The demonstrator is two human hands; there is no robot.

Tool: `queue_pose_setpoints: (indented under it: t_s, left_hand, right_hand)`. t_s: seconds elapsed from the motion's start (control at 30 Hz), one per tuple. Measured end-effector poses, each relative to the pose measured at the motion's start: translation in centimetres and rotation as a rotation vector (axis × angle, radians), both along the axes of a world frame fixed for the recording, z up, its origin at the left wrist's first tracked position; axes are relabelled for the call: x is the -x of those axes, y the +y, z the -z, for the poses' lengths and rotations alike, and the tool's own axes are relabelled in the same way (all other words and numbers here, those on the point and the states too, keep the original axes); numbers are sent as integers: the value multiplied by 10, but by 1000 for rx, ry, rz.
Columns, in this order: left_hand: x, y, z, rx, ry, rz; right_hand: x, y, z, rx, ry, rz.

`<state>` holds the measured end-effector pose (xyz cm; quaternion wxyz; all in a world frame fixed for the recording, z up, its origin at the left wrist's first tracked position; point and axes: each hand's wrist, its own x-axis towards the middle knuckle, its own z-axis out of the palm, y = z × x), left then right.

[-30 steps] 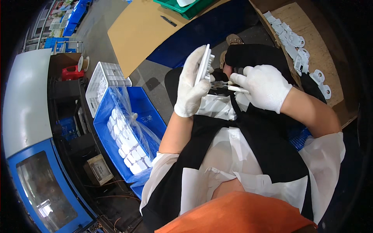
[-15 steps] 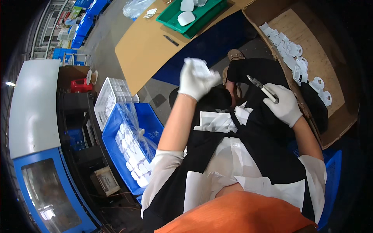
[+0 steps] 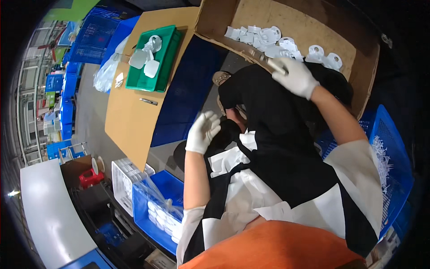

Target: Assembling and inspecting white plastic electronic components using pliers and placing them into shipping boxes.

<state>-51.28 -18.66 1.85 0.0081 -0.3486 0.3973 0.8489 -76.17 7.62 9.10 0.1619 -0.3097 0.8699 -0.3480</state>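
Note:
My left hand [image 3: 204, 133], in a white glove, is raised over my lap with its fingers loosely curled and apart, and I see nothing in it. In my gloved right hand [image 3: 296, 78] is a pair of cutting pliers [image 3: 278, 67] with pale handles; motion smears their jaws. The pliers reach over the near edge of a cardboard box [image 3: 367, 67]. Inside that box, close by, lies a row of white plastic parts [image 3: 271, 36], several with round holed ends.
A green tray [image 3: 131, 83] with white pieces sits on a tan board [image 3: 121, 116], beside a small dark tool [image 3: 148, 101]. At my left are a white crate [image 3: 121, 179] and a blue bin [image 3: 168, 181] of white pieces. A blue basket [image 3: 396, 179] with white scraps stands right.
The white part in my left hand is gone from it, and that hand has lowered. My right hand has carried the pliers to the box edge. The view has turned rightward.

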Motion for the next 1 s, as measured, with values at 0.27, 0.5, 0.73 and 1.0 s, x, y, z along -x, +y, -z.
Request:
queue_pose_setpoints:
  t_s: [0.27,0.5,0.73,1.0]
  left_hand:
    - [-18,14,15,-181,56,-192]
    - [-37,18,10,-134,59,-259]
    - [-29,35,14,-183,103,-178]
    - [-11,69,-49,-185,447,-57]
  right_hand:
    - [143,18,205,-244,768,125]
    - [105,-1,191,-487,137,220]
    - [107,-8,139,331,-117,247]
    - [-80,-65,-47,303,166,-399]
